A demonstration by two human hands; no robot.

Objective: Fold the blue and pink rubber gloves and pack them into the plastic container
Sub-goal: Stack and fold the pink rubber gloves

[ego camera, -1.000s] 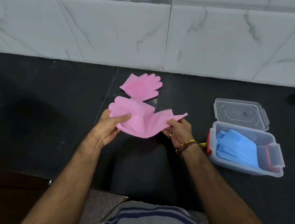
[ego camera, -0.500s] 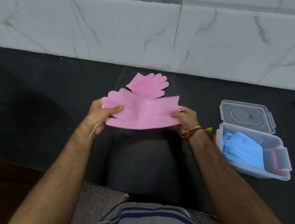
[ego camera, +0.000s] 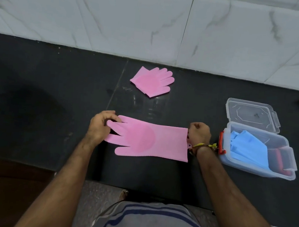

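A pink rubber glove lies stretched out flat on the black counter, fingers pointing left. My left hand grips its fingertips. My right hand pinches the cuff edge on the right. A second pink glove, folded, rests farther back near the wall. The clear plastic container stands at the right with folded blue gloves inside it.
The container's clear lid lies open behind it, still attached. A red clasp is on the container's left end. A white marble-tiled wall runs along the back. The counter's front edge is close to my body.
The pink glove was held up and crumpled between both hands; now it is pulled straight and laid flat on the counter. The view has tilted down.
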